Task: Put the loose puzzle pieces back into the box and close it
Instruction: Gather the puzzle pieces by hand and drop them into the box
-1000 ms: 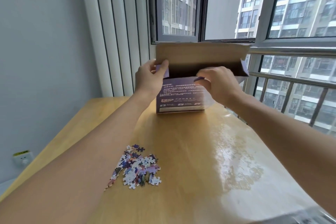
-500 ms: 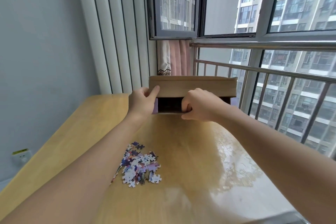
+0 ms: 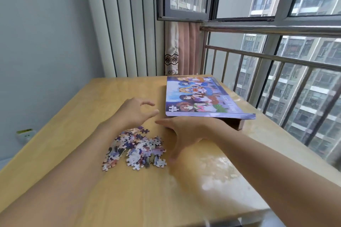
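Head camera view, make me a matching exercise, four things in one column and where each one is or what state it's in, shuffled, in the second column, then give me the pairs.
Column one:
1. puzzle box
2. puzzle pieces
3. left hand
4. right hand

Column two:
A. heaped loose on the table, near the middle
B. fingers loosely curled, holding nothing, above the table
C. lying flat, picture side up, on the window side
D. spread open at the box's near edge

Pairs: 1-C, 2-A, 3-B, 4-D
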`<state>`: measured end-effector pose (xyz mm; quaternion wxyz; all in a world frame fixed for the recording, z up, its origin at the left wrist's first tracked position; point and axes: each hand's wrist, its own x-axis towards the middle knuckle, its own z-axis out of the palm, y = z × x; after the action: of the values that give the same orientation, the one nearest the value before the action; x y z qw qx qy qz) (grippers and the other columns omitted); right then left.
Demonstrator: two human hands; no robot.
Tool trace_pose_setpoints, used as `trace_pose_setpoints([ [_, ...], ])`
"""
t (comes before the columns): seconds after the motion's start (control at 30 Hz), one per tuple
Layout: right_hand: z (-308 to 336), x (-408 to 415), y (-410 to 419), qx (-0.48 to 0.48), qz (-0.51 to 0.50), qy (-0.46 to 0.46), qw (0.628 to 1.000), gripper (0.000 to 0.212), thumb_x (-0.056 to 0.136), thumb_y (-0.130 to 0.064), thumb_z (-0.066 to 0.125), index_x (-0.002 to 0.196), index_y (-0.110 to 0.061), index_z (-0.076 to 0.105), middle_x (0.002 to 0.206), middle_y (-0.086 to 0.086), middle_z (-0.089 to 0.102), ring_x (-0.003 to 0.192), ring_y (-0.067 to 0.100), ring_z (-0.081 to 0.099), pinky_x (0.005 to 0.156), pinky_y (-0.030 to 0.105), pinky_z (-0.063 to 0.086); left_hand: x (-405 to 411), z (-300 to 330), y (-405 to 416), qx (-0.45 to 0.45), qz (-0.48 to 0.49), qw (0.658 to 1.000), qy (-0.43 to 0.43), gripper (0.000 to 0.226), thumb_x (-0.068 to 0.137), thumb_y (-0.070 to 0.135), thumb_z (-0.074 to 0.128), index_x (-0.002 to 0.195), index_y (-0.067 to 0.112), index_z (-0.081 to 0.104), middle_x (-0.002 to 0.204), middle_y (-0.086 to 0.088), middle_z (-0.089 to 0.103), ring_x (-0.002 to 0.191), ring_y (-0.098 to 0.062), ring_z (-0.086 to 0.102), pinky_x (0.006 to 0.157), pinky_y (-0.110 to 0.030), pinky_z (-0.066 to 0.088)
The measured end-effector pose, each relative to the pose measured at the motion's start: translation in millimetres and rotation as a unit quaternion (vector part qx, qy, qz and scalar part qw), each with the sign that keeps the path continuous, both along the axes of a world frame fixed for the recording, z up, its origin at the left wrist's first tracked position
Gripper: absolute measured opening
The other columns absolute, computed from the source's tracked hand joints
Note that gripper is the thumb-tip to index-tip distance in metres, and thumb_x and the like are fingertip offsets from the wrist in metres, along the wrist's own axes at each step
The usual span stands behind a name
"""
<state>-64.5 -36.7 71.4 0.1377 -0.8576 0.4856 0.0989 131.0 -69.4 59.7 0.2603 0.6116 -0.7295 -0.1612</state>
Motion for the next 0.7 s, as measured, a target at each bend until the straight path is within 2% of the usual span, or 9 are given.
trace_pose_setpoints([
  [0.03,-5,0,2,0.007,-0.006,0.003,1.0,0.13,0.059,-0.057,0.09,0.159,-0.036,0.009,0.162,-0.009,0.029,0.145,0.017,0.034,0.113,0.035,0.035,13,1,0,0.009,0.009,0.999,-0.029,0.059,0.086,0.062,0.066,0.135,0.031,0.06,0.147,0.004,0.053,0.136,-0.02,0.047,0.108,-0.035,0.04],
  [0.1,-16,6,3,0.024,-0.018,-0.017,0.999,0.129,0.06,-0.057,0.09,0.159,-0.033,0.012,0.158,-0.008,0.034,0.143,0.018,0.037,0.109,0.031,0.036,45,-3,7,0.04,0.035,0.994,-0.092,0.083,0.081,0.081,0.048,0.148,0.033,0.044,0.158,0.004,0.039,0.144,-0.022,0.036,0.117,-0.044,0.033],
  [0.2,-23,22,1,-0.007,-0.014,-0.081,0.997,0.102,0.065,-0.053,0.089,0.15,-0.025,0.04,0.134,-0.004,0.057,0.12,0.021,0.056,0.096,0.031,0.047,81,-24,22,0.073,0.083,0.985,-0.132,0.109,0.07,0.097,0.017,0.156,0.032,0.028,0.164,0.004,0.026,0.151,-0.025,0.021,0.121,-0.05,0.023],
  [0.3,-31,42,-3,-0.05,-0.015,-0.146,0.988,0.078,0.071,-0.047,0.087,0.136,-0.02,0.054,0.12,-0.002,0.061,0.101,0.019,0.057,0.077,0.029,0.047,92,-49,31,0.082,0.093,0.99,-0.064,0.099,0.083,0.086,0.019,0.158,0.023,0.026,0.165,0.0,0.026,0.151,-0.023,0.024,0.123,-0.042,0.02],
  [0.43,-36,64,-11,-0.062,-0.03,-0.204,0.977,0.081,0.075,-0.041,0.085,0.145,-0.021,0.049,0.135,-0.002,0.06,0.091,0.012,0.053,0.078,0.023,0.042,86,-58,34,0.077,0.066,0.99,0.102,0.067,0.101,0.061,0.029,0.155,0.02,0.035,0.159,0.003,0.036,0.147,-0.016,0.032,0.113,-0.023,0.022],
  [0.53,-31,68,-10,-0.061,-0.024,-0.22,0.973,0.082,0.076,-0.041,0.083,0.147,-0.026,0.046,0.143,-0.006,0.053,0.103,0.01,0.054,0.084,0.023,0.044,83,-64,32,0.077,0.027,0.983,0.162,0.055,0.105,0.054,0.029,0.149,0.026,0.046,0.149,0.005,0.051,0.14,-0.012,0.041,0.111,-0.026,0.028],
  [0.6,-26,68,-8,-0.041,-0.013,-0.169,0.985,0.107,0.064,-0.056,0.087,0.153,-0.034,0.032,0.153,-0.01,0.039,0.129,0.014,0.044,0.102,0.032,0.042,77,-65,32,0.072,0.021,0.977,0.2,0.048,0.107,0.048,0.029,0.143,0.026,0.052,0.136,0.007,0.06,0.132,-0.009,0.047,0.108,-0.027,0.031],
  [0.63,-24,69,-9,-0.031,-0.006,-0.114,0.993,0.124,0.056,-0.065,0.087,0.156,-0.038,0.021,0.159,-0.01,0.029,0.141,0.018,0.032,0.112,0.041,0.037,73,-64,31,0.067,0.024,0.969,0.235,0.046,0.108,0.045,0.029,0.14,0.024,0.055,0.131,0.005,0.063,0.128,-0.01,0.05,0.106,-0.027,0.033],
  [0.7,-25,77,-11,0.001,-0.007,-0.015,1.0,0.145,0.045,-0.074,0.085,0.157,-0.041,-0.001,0.166,-0.006,0.01,0.153,0.022,0.009,0.12,0.052,0.025,65,-60,31,0.051,0.033,0.94,0.335,0.044,0.109,0.038,0.029,0.137,0.016,0.056,0.123,-0.003,0.066,0.123,-0.015,0.055,0.103,-0.026,0.039],
])
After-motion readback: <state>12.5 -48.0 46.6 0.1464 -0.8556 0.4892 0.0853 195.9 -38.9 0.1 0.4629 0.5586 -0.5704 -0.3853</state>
